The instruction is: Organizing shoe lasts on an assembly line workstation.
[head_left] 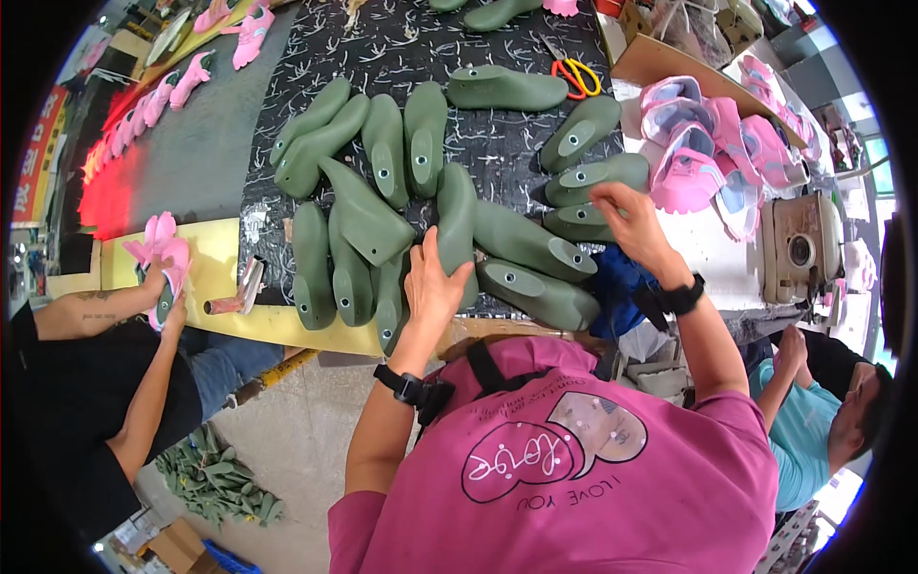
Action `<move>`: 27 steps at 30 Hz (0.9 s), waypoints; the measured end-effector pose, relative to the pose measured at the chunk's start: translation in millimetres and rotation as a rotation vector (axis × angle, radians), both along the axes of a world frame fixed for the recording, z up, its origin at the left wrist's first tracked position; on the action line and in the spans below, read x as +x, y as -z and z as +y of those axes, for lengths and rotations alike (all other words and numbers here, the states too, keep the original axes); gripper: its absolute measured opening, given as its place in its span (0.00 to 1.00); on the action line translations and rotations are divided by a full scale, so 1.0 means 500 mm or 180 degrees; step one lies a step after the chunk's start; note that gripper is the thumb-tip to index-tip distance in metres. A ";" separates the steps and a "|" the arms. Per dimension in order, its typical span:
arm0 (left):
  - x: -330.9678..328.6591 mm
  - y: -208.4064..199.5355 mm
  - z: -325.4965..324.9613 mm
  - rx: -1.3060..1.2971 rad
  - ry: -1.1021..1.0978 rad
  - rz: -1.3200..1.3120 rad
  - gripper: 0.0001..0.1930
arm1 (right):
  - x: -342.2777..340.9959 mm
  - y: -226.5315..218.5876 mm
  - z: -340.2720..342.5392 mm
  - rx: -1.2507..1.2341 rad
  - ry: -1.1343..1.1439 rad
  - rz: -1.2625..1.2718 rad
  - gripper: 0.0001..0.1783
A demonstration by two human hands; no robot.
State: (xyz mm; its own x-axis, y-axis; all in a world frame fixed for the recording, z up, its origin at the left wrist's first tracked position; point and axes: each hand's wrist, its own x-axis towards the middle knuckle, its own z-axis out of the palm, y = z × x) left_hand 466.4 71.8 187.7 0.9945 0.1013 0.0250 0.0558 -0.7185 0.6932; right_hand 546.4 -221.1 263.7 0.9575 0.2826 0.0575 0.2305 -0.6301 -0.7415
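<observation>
My left hand point(436, 290) is closed around the near end of an upright-pointing green shoe last point(457, 206), fingers along its left side and thumb at its right. Over the right-hand lasts, my right hand point(633, 226) has bent fingers held apart, with nothing visible in them. Its fingertips are close to the end of one green last point(598, 179); contact is unclear. Another green last point(577, 223) lies partly beneath that hand. Around my left hand are several more lasts, including a tilted one point(371, 218) resting across others.
Orange-and-yellow scissors point(576, 78) lie behind the lasts on the black, white-marked tabletop point(382, 48). Pink shoes point(690, 163) are piled at the right. At left a person's hands hold a pink shoe point(172, 263); another person sits at the right. More lasts point(215, 474) heap on the floor.
</observation>
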 end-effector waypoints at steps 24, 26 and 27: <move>-0.047 -0.042 -0.092 0.1443 0.2330 -0.0642 0.21 | -0.101 0.118 0.010 -0.1498 -0.0896 0.0040 0.27; -0.078 -0.030 -0.066 0.1241 0.2337 -0.0720 0.21 | -0.096 0.116 0.017 -0.1481 -0.0958 0.0162 0.24; -0.098 -0.034 -0.051 0.1274 0.2370 -0.0730 0.21 | -0.096 0.117 0.017 -0.1478 -0.0982 0.0173 0.24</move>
State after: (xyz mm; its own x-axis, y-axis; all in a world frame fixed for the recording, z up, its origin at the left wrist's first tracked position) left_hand 417.5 46.5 204.9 0.7647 -0.6316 0.1272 -0.6347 -0.7044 0.3177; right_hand 498.2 -212.5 205.2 0.8246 0.5340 -0.1868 0.4252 -0.8028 -0.4180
